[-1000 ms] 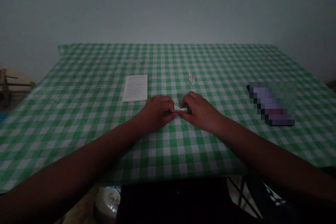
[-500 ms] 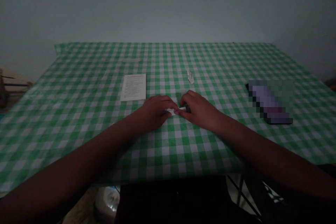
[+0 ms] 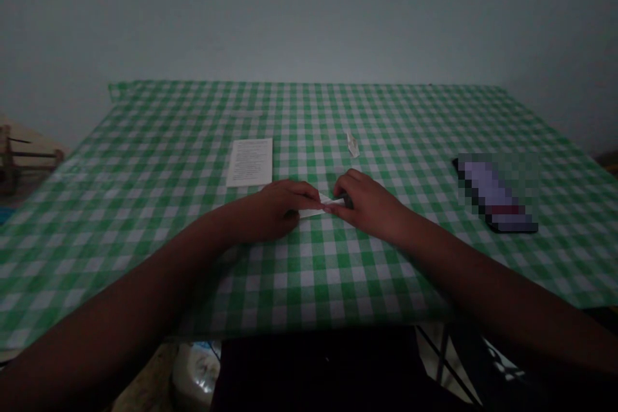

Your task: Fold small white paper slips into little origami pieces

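Observation:
Just above the table in front of me, a narrow piece of white folded paper [image 3: 311,213] stretches between my two hands. My left hand [image 3: 277,211] has its fingers closed over the left part of the paper, with the fingertips near its middle. My right hand [image 3: 371,205] pinches the right end between thumb and fingers. A small dark grey object [image 3: 347,201] shows inside the right hand's grip; its kind is mostly hidden by the fingers.
A printed sheet or booklet [image 3: 250,162] lies behind my left hand. Farther back are a small crumpled wrapper [image 3: 353,145] and a faint clear strip [image 3: 246,114]. A phone [image 3: 495,196], its screen blurred out, lies right. A green-and-white checked tablecloth [image 3: 309,270] covers the table.
My left hand has shifted slightly left, and its thumb has drawn back from the paper's front. More of the white paper shows between the hands. The right hand keeps its pinch.

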Action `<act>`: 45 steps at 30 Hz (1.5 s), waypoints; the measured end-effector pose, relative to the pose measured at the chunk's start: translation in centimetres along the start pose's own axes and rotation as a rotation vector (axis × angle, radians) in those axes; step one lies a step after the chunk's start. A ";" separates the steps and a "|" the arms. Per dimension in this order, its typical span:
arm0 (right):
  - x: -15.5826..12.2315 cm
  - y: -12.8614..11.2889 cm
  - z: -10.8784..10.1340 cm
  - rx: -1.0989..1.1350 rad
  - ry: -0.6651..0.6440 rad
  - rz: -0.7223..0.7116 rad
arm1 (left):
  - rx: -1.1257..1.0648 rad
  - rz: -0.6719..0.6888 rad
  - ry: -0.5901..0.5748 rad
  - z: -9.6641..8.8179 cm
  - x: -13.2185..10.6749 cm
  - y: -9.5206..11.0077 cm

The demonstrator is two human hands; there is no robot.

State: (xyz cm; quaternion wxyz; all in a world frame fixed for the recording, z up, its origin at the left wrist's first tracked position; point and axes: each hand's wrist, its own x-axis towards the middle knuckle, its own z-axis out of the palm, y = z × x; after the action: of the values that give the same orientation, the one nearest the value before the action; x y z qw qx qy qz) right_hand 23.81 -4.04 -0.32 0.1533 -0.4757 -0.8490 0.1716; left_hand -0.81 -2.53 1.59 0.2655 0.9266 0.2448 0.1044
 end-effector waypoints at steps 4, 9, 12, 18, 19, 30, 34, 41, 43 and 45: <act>-0.1 0.1 -0.4 -0.069 -0.024 0.052 | 0.097 -0.025 0.004 0.1 0.0 0.4; -0.4 0.5 -1.3 -0.122 -0.051 0.121 | 0.201 -0.101 -0.042 0.3 -0.1 0.9; -0.4 1.2 -1.9 -0.101 -0.068 0.138 | 0.213 -0.102 -0.050 0.2 -0.2 1.0; -0.3 2.3 -3.0 -0.030 -0.080 0.183 | 0.222 -0.057 -0.012 0.6 -0.2 1.0; -0.3 2.2 -3.2 -0.005 -0.081 0.186 | 0.226 -0.050 0.011 0.8 -0.1 0.9; -0.8 -0.4 -1.6 0.081 -0.005 -0.035 | 0.173 -0.095 0.249 3.3 1.9 -0.2; -0.7 -0.5 -0.6 0.007 -0.054 -0.035 | 0.140 -0.165 0.246 3.3 2.0 0.0; -0.5 0.2 -0.8 0.043 -0.098 -0.026 | 0.097 -0.150 0.138 2.1 1.1 -0.7; -0.5 0.3 -1.0 0.062 -0.097 -0.036 | 0.071 -0.124 0.111 1.6 0.8 -1.2; -0.6 0.3 -1.1 0.082 -0.101 -0.043 | 0.037 -0.063 0.066 1.2 0.6 -1.6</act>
State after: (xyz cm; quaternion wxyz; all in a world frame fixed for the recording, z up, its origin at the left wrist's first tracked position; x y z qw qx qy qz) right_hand 24.81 -4.19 0.46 0.1332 -0.4415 -0.8578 0.2270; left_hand -0.60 -1.56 -0.23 0.2434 0.9192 0.2843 0.1222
